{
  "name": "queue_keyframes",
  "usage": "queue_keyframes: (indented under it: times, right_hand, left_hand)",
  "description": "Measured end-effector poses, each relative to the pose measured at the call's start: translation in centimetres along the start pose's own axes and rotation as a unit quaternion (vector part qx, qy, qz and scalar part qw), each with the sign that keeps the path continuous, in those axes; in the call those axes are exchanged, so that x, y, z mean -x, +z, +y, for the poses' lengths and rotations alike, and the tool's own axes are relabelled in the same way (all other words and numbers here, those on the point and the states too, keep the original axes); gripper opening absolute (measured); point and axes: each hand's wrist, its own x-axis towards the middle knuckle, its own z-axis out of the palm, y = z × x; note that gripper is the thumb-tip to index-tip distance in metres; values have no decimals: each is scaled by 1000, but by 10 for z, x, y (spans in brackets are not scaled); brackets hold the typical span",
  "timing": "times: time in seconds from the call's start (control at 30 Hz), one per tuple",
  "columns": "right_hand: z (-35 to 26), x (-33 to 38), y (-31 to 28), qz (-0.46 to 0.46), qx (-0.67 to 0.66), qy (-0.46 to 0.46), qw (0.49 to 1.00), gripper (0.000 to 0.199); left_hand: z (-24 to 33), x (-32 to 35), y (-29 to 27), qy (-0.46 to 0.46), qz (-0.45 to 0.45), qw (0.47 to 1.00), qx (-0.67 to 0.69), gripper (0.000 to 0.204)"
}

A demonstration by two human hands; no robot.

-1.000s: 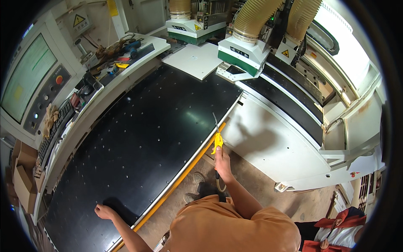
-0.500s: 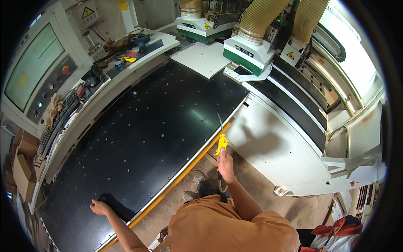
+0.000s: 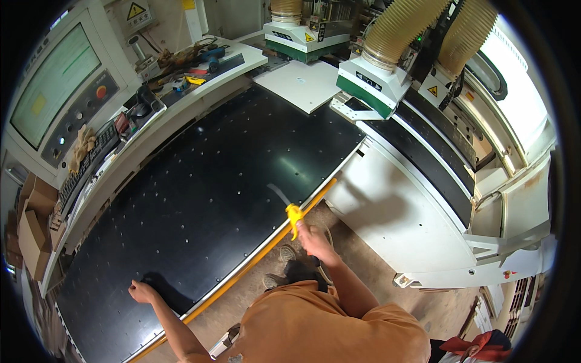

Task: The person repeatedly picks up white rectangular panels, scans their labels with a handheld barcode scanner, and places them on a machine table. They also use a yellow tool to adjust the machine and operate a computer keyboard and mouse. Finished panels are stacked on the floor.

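Observation:
My right hand is wrapped round the handle of a yellow air blow gun. The gun's thin bent nozzle reaches over the near edge of a black table dotted with small holes. A hose runs down from the gun beside my forearm. Toward the near left end of the table is my left hand, its fingers curled together; whatever they may hold cannot be made out. Its shadow falls on the black surface beside it.
A pale square panel lies at the table's far end, near white and green machine heads with ribbed hoses. Along the left are a side shelf with tools, a keyboard and a control screen. An orange bar lines the front edge.
My right hand has swung the blow gun to the left, so its nozzle now lies over the black table and points further left. My left hand has hardly moved.

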Motion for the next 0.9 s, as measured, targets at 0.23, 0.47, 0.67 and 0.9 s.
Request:
queue_keyframes:
  times: [0.23,0.47,0.67,0.9]
  right_hand:
    - [-47,37,31,-323,47,19,945,51]
    - [-86,50,48,-514,80,-20,854,55]
    - [-91,45,58,-563,87,-28,821,50]
    - [-81,36,51,-604,92,-65,789,45]
  left_hand:
    - [3,15,-10,183,27,978,-99,29]
    - [32,18,-12,-23,15,998,58,34]
    - [36,18,-14,-29,-25,998,45,35]
    - [19,9,-7,34,-19,999,26,32]
